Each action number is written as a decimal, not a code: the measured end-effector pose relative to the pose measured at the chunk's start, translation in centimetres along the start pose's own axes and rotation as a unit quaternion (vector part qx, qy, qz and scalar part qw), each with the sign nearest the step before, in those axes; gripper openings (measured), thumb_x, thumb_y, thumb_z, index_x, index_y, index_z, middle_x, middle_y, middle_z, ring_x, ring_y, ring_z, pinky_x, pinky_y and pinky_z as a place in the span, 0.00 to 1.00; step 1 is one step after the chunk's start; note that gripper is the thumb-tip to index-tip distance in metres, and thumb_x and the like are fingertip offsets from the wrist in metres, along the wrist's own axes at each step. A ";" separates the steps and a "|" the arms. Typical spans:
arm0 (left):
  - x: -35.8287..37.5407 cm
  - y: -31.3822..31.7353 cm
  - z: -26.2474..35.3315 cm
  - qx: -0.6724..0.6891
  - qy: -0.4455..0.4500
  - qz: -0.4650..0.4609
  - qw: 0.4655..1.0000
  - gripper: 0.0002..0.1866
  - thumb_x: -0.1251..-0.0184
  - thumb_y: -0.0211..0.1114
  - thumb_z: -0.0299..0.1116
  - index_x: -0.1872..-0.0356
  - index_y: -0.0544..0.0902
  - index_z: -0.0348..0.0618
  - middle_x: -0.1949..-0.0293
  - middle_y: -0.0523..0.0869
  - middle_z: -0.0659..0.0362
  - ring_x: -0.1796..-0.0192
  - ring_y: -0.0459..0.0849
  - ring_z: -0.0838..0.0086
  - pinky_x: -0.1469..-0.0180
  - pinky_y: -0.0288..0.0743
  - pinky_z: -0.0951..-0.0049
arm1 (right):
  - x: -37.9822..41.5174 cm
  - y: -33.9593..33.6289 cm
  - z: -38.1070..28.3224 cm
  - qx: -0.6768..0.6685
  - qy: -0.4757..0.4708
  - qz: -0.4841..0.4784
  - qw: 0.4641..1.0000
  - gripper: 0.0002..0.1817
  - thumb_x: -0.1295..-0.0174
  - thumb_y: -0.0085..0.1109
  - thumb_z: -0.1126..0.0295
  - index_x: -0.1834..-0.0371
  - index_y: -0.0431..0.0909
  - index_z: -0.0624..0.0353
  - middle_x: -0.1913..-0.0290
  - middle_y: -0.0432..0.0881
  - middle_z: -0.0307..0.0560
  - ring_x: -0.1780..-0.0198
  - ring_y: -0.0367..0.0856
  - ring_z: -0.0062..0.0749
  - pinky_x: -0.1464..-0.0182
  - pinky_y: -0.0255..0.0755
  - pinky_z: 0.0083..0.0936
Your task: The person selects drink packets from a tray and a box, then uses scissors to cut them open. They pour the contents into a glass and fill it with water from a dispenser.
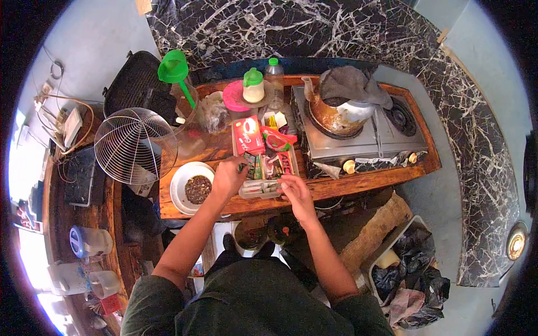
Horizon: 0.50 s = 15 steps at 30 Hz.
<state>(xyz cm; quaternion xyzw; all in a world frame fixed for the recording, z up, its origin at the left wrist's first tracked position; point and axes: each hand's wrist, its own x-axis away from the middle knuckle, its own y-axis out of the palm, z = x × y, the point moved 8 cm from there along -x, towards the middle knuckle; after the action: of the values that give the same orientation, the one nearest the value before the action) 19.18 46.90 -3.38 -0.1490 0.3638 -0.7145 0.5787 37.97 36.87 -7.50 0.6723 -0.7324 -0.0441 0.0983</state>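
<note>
At the long, clear plastic box [259,196], likely light, best held by its edge, left hand [229,176] and right hand [297,196] curl; grips unclear.

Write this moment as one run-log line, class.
left hand: at packet box; right hand: at box's right side; kettle: on stove

Red packet [285,164] in the plastic tray [259,195]: 3 big letters, ABC | red box [248,135] in the same tray: white curly writing, too blurry to read | small packets [253,167] nearby: print too tiny to read
</note>
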 end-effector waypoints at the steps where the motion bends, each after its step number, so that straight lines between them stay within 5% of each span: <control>1: 0.1 0.1 -0.2 -0.001 0.000 0.000 1.000 0.09 0.45 0.68 0.27 0.63 0.85 0.37 0.62 0.85 0.44 0.61 0.84 0.49 0.55 0.78 0.57 | 0.0 -0.1 0.1 -0.009 0.013 0.006 1.000 0.17 0.30 0.56 0.62 0.43 0.72 0.57 0.46 0.80 0.43 0.49 0.78 0.27 0.47 0.71 0.25; 6: 0.3 0.8 0.8 -0.228 0.040 -0.048 0.972 0.13 0.47 0.71 0.38 0.60 0.89 0.48 0.63 0.87 0.49 0.60 0.85 0.57 0.53 0.75 0.58 | -0.2 -0.2 0.4 -0.007 0.022 0.010 1.000 0.15 0.30 0.57 0.66 0.45 0.73 0.60 0.48 0.80 0.45 0.48 0.77 0.26 0.45 0.71 0.24; 9: 0.3 0.6 1.4 -0.306 0.093 -0.020 0.947 0.12 0.50 0.73 0.40 0.64 0.90 0.52 0.64 0.86 0.53 0.55 0.82 0.61 0.49 0.69 0.59 | -0.4 -0.2 1.1 0.022 0.005 -0.003 1.000 0.18 0.30 0.57 0.59 0.43 0.72 0.56 0.47 0.81 0.42 0.52 0.79 0.25 0.50 0.71 0.25; 15: 0.5 0.8 1.1 -0.309 0.090 -0.019 0.947 0.10 0.54 0.74 0.40 0.69 0.90 0.53 0.62 0.82 0.56 0.49 0.77 0.63 0.45 0.62 0.57 | -0.4 -0.4 1.3 0.030 0.003 0.003 1.000 0.14 0.30 0.58 0.65 0.47 0.74 0.59 0.49 0.81 0.43 0.53 0.79 0.25 0.50 0.72 0.24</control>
<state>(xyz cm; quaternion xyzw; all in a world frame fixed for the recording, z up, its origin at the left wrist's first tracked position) 20.31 45.96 -3.23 -0.2620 0.6142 -0.5884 0.4560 38.11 37.20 -8.83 0.6728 -0.7352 -0.0202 0.0803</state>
